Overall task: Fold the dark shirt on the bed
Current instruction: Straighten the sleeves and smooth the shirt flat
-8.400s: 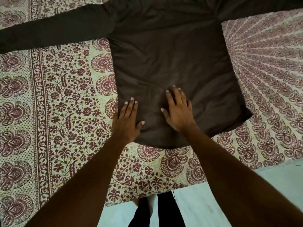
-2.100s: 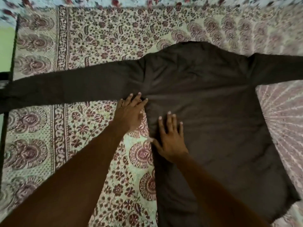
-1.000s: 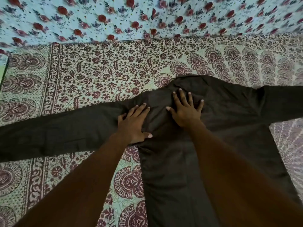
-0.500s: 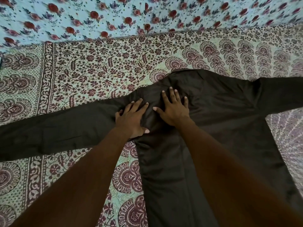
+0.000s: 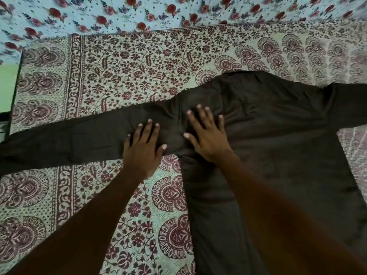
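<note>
The dark shirt [image 5: 278, 135] lies spread flat on the bed, its body running toward me and both long sleeves stretched out sideways. Its left sleeve [image 5: 59, 139] reaches the frame's left edge; the right sleeve runs off the right edge. My left hand [image 5: 142, 149] presses flat on the sleeve where it meets the shoulder, fingers straight. My right hand [image 5: 208, 135] presses flat on the shirt's left shoulder, fingers spread. My forearms hide part of the shirt's lower body.
The patterned maroon-and-cream bedcover [image 5: 119, 76] lies under the shirt. A pale blue cloth with red flowers [image 5: 178, 10] runs along the far side. At the far left the bed ends at a dark edge [image 5: 14, 92] beside a green surface [image 5: 8, 86].
Since 8.4 s ago both hands slid from the shirt's hem up to its left shoulder. In the last half second they stayed pressed there, shifting only a little.
</note>
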